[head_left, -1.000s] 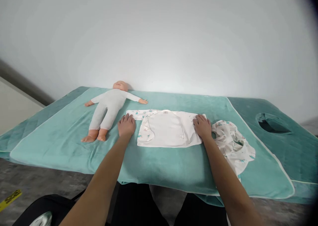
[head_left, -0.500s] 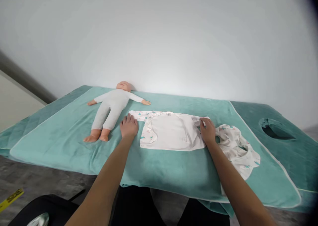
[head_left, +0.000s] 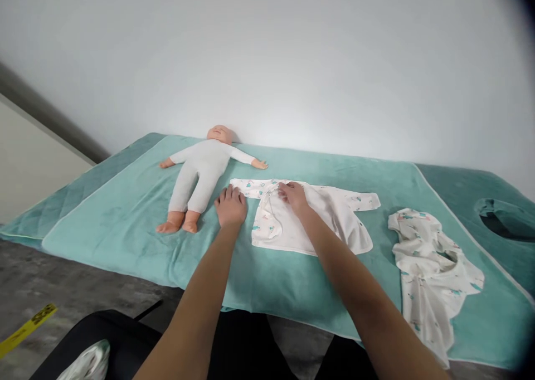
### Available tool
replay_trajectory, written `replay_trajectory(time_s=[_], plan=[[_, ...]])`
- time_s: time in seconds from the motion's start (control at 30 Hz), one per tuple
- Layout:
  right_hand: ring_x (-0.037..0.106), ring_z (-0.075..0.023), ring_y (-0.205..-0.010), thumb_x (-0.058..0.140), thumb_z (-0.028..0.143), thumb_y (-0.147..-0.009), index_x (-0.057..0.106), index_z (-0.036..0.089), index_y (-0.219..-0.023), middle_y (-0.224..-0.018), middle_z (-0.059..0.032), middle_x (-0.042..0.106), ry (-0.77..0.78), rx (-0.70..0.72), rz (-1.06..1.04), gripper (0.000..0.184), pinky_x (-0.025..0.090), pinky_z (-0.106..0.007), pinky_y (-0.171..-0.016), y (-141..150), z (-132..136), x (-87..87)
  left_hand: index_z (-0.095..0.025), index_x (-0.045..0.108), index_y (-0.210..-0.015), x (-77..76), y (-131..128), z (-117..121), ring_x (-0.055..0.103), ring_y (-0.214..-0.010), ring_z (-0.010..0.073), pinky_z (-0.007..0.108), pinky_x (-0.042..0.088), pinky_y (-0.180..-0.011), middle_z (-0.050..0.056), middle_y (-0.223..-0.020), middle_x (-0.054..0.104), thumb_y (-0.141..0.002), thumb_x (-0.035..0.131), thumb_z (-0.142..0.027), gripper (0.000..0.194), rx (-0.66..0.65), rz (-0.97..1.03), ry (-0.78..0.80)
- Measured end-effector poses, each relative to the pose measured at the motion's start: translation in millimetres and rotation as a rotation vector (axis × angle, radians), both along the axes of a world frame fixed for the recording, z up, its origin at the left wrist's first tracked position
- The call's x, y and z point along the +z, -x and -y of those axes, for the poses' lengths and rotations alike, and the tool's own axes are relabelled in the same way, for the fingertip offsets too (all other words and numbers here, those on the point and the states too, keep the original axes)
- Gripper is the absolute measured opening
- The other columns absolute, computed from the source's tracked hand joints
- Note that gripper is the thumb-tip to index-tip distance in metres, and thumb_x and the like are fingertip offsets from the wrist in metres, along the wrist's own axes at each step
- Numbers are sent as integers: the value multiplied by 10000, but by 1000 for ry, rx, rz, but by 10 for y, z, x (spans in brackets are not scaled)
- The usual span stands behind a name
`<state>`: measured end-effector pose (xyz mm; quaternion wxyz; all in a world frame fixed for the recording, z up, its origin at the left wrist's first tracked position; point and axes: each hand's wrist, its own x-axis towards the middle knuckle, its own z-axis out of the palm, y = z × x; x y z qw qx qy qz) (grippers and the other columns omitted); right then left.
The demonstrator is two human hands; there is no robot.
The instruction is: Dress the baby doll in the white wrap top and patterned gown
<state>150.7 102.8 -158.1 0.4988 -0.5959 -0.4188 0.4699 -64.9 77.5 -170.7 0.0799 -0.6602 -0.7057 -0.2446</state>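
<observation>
A white long-sleeved baby shirt (head_left: 292,232) with a small teal print lies spread on the teal cover, opened at the front. My left hand (head_left: 232,206) rests with fingers extended at the end of its left-lying sleeve, touching the cuff. My right hand (head_left: 293,195) is over the neckline, its fingers pinched at the edge of the left front panel. The right-lying sleeve is stretched out, free of both hands. A baby doll (head_left: 204,168) in a pale bodysuit lies on its back, left of the shirt, with arms spread.
A second printed white baby garment (head_left: 432,279) lies crumpled at the right. The teal cover (head_left: 125,213) spreads over a padded table with a face hole (head_left: 505,221) at the right end, against a wall. A black seat with white cloth (head_left: 87,363) stands at lower left.
My right hand has left the right-lying sleeve and moved left to the shirt's neckline. My left hand stays at the other cuff. The view has shifted slightly.
</observation>
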Motion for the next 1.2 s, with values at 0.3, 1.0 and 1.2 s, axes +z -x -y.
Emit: replay_trajectory(time_s=[0.3, 1.0, 1.2], plan=[[543, -106, -456, 644, 343, -792, 475, 220, -651, -582, 7, 615, -28, -78, -100, 252, 411, -232, -434, -52, -258, -79, -167, 612, -1324, 14, -2, 36, 416, -1397, 329, 542, 307, -1110, 123, -1521, 502, -1014, 328, -320, 448, -17, 35, 33], [537, -133, -715, 734, 423, -702, 746, 259, -917, -720, 39, 605, -256, 165, -23, 271, 439, -249, -674, -39, -7, -15, -236, 643, -1222, 24, -640, 1375, 615, -1017, 324, 457, 403, -835, 139, -1076, 702, -906, 617, -408, 361, -436, 7, -41], [422, -117, -589, 677, 326, -730, 752, 240, -834, -598, 53, 485, -239, 167, 2, 155, 371, -245, -584, -54, 58, 28, -225, 675, -986, 148, -621, 1345, 634, -891, 273, 416, 409, -759, 117, -906, 700, -961, 511, -274, 173, -480, 15, -99]])
